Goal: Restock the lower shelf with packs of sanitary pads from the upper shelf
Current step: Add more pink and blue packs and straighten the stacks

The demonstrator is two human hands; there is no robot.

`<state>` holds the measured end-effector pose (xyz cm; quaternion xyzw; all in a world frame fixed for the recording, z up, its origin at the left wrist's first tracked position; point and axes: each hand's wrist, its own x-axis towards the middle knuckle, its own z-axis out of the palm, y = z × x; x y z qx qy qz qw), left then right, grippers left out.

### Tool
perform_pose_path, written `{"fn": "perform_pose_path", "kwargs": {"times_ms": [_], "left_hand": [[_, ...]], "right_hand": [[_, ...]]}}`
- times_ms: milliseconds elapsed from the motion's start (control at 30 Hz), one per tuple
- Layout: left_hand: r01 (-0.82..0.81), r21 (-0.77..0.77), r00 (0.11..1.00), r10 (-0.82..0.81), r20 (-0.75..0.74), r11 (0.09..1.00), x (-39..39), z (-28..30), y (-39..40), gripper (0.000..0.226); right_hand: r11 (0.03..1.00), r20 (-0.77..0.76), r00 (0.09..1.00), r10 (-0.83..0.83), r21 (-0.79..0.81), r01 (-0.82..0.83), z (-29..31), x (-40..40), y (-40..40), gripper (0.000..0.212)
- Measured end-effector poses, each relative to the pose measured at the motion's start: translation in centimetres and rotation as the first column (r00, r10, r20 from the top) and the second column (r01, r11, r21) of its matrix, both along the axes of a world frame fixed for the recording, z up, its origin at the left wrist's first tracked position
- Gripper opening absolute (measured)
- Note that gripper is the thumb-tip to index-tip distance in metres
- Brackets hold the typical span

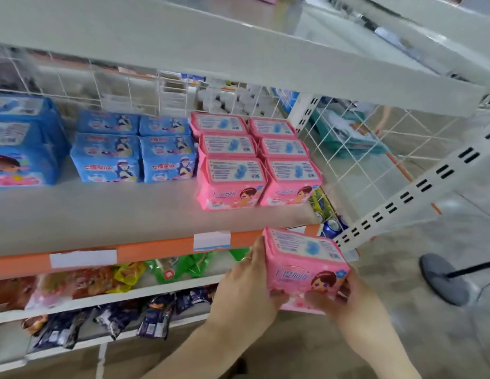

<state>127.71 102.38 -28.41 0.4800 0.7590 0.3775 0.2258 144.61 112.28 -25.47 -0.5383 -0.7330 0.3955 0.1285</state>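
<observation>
Head view: both forearms reaching up from 6 o'clock, meeting at one pink pack [306,265] of sanitary pads, held in the air in front of the orange shelf edge [145,251], off the shelf and touching none of the stock. Left hand [248,288] pressed flat along the pack's left side, fingers pointing to 12 o'clock, thumb tucked under the front bottom corner; grip grasping the pack. Right hand [348,302] cupped under the lower right corner, fingertips curled onto the printed front; grip likewise grasping the pack. Pack tilted, white label face up, cartoon face toward the camera.

Toward 12 o'clock of the pack, on the shelf board [101,214], two rows of pink packs [254,160]; toward 9 o'clock of those, blue packs [134,149].

Pack's underside hidden behind both hands. Print on it too blurred to read. Snack bags [101,283] on the tier below smeared, partly cut off by the left forearm. Elbows out of frame.
</observation>
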Motion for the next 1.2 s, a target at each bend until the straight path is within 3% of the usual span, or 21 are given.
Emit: {"fn": "perform_pose_path", "kwargs": {"times_ms": [167, 333, 533, 667, 767, 933, 1200], "left_hand": [[-0.037, 0.023, 0.999, 0.037, 0.018, 0.999, -0.5, -0.4, 3.5, 0.095], [-0.125, 0.042, 0.992, 0.124, 0.024, 0.991, -0.8, -1.3, 7.5, 0.103], [-0.196, 0.090, 0.978, 0.202, -0.056, 0.976, -1.2, -1.1, 11.0, 0.105], [-0.212, 0.032, 0.977, 0.213, -0.025, 0.977, -2.5, -2.0, 13.0, 0.104], [-0.233, 0.054, 0.970, 0.236, -0.056, 0.971, -2.7, -2.5, 13.8, 0.103], [-0.249, 0.125, 0.959, 0.262, -0.106, 0.961, -2.3, -3.3, 14.9, 0.105], [-0.299, 0.196, 0.921, 0.336, -0.195, 0.934, -1.3, -5.5, 15.5, 0.101]], "right_hand": [[1.000, -0.064, 0.998, 0.013, -0.002, -0.013, -0.8, -0.9, 3.3, 0.056], [0.988, -0.130, 0.989, 0.074, 0.141, -0.055, -0.7, -2.4, 6.9, 0.050], [0.977, -0.193, 0.978, 0.083, 0.210, -0.041, -1.9, -3.9, 11.1, 0.059], [0.955, -0.204, 0.974, 0.101, 0.293, -0.038, -3.4, -4.7, 13.3, 0.060], [0.956, -0.227, 0.966, 0.120, 0.288, -0.051, -4.9, -5.2, 14.5, 0.065], [0.975, -0.330, 0.938, 0.109, 0.217, -0.037, -5.6, -5.6, 15.9, 0.051], [0.951, -0.270, 0.952, 0.147, 0.302, -0.061, -6.7, -5.7, 16.9, 0.049]]}}
